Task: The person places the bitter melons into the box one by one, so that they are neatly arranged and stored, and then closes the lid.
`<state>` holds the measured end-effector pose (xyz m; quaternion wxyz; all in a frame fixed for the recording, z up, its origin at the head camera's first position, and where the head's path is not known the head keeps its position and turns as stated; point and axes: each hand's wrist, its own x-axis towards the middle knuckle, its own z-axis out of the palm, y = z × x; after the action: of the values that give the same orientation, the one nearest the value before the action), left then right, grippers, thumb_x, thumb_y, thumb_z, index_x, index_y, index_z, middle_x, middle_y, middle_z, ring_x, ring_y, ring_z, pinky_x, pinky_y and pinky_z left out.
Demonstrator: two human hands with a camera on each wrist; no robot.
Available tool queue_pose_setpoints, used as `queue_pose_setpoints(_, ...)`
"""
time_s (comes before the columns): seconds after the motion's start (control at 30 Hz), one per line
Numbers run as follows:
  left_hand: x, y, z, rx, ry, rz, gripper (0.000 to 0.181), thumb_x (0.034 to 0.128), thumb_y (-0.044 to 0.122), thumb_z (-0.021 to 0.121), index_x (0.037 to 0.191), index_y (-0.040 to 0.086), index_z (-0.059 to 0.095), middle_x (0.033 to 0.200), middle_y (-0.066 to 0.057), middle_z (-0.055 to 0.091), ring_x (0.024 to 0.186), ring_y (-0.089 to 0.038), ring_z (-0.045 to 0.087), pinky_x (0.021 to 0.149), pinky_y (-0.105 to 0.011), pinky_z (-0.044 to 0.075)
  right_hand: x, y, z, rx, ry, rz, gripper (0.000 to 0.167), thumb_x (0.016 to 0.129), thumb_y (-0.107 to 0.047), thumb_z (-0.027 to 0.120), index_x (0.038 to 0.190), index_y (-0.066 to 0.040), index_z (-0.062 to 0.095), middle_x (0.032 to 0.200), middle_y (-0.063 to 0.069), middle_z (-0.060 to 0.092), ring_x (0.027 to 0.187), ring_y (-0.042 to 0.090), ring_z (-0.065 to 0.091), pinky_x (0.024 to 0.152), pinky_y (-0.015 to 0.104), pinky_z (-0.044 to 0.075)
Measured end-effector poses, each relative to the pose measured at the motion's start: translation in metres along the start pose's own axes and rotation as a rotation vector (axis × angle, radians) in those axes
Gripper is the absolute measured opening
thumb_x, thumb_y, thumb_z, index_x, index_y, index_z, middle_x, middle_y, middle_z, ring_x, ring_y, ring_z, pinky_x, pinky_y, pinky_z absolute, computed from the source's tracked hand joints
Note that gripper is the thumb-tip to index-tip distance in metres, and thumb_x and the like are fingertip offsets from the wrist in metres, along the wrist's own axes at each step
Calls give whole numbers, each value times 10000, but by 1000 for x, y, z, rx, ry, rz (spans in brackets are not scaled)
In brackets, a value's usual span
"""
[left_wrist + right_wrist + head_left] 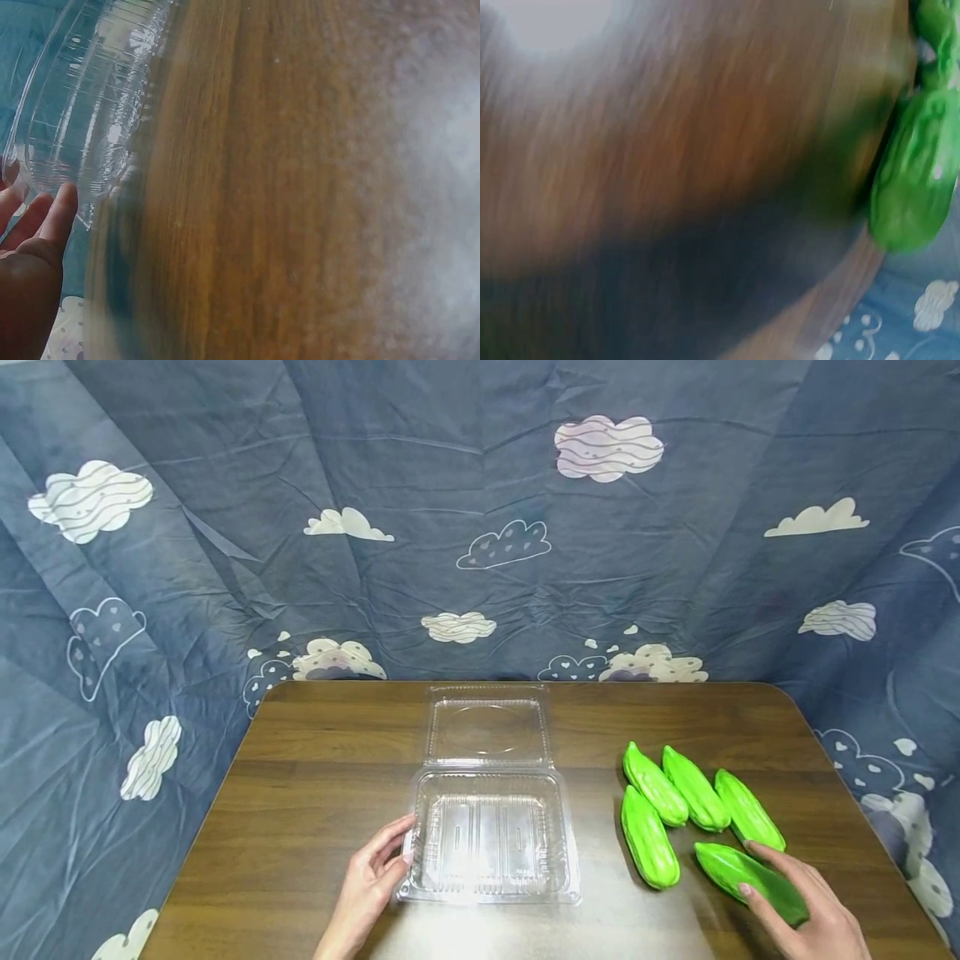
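Note:
A clear plastic clamshell container (491,893) stands on the table, its lid (487,735) folded back behind the base. My left hand (369,870) holds the left rim of the base, thumb toward the front. In the left wrist view the fingers (56,217) touch the container's outer wall (97,112). At the front right, my right hand (813,902) grips a green ridged gourd (738,870) between thumb and fingers, shading it. A green gourd (911,180) shows at the right edge of the right wrist view; which one, I cannot tell.
Several similar green gourds lie left of and behind the right hand, among them one at the left (649,839) and one at the back right (750,810). The brown wooden table (315,777) ends at a dark blue cloud-patterned curtain (480,593).

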<state>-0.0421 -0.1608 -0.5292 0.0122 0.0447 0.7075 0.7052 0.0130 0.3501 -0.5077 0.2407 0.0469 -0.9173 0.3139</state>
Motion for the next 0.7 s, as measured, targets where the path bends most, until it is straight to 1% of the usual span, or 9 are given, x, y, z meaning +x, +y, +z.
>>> queue_pose_setpoints(0.03, 0, 0, 0, 1, 2, -2, 493, 853, -123, 608, 1329, -3, 572, 1415, -156, 510, 1255, -334, 507, 980, -238, 462, 0, 4, -2, -3, 3, -12, 727, 618, 75, 850, 1294, -97, 644, 1209, -24, 649, 1171, -148, 400, 932, 9, 261)
queue_pose_setpoints(0.13, 1, 1, 0, 3, 5, -6, 496, 852, -122, 610, 1331, 3, 573, 1409, -146, 518, 1250, -331, 512, 969, -238, 472, 0, 14, -5, -29, 9, -24, 758, 554, 53, 890, 1261, -106, 667, 1226, -204, 595, 1151, -171, 389, 917, -2, 250)
queue_pose_setpoints(0.27, 3, 1, 0, 6, 8, -10, 507, 842, -134, 611, 1329, 4, 577, 1400, -145, 526, 1237, -321, 524, 963, -247, 479, -5, 24, -4, -61, 0, 23, 729, 559, -16, 919, 1236, -149, 684, 1204, -400, 448, 1115, -216, 350, 884, -23, 222)
queue_pose_setpoints(0.37, 3, 1, 1, 9, 10, -12, 519, 832, -146, 608, 1329, 0, 576, 1399, -147, 526, 1230, -315, 530, 961, -248, 481, -8, 28, -3, -80, -22, 64, 689, 612, -81, 918, 1248, -193, 678, 1186, -426, 409, 1091, -243, 314, 856, -27, 205)
queue_pose_setpoints(0.43, 2, 1, 1, 7, 13, -16, 525, 824, -146, 609, 1328, -1, 577, 1398, -146, 526, 1227, -315, 532, 958, -246, 482, -10, 30, -2, -99, -55, 88, 659, 659, -130, 906, 1265, -220, 665, 1183, -357, 462, 1076, -234, 324, 835, -2, 236)
queue_pose_setpoints(0.47, 2, 0, 1, 5, 12, -17, 526, 823, -144, 610, 1329, -3, 576, 1399, -147, 525, 1226, -315, 533, 957, -244, 483, -10, 30, -2, -104, -72, 94, 646, 677, -147, 900, 1271, -226, 659, 1182, -356, 457, 1072, -236, 318, 822, 2, 237)
queue_pose_setpoints(0.6, 1, 0, 1, 0, 11, -13, 523, 827, -133, 612, 1332, -5, 572, 1400, -151, 523, 1223, -326, 535, 950, -240, 487, -10, 33, 0, -114, -130, 103, 617, 708, -173, 885, 1276, -218, 645, 1180, -346, 446, 1061, -233, 303, 800, 16, 232)
queue_pose_setpoints(0.67, 2, 0, 0, -3, 7, -6, 521, 830, -135, 609, 1334, -10, 568, 1402, -157, 520, 1219, -324, 538, 949, -243, 489, -10, 35, 1, -107, -134, 95, 614, 706, -169, 886, 1270, -213, 644, 1179, -418, 371, 1067, -259, 263, 800, -8, 193)
queue_pose_setpoints(0.7, 2, 0, 0, -4, 5, -3, 522, 829, -138, 608, 1334, -12, 567, 1402, -161, 519, 1217, -323, 540, 947, -244, 490, -10, 35, 2, -103, -134, 92, 618, 698, -156, 889, 1264, -201, 645, 1179, -413, 377, 1075, -260, 267, 809, -14, 189)
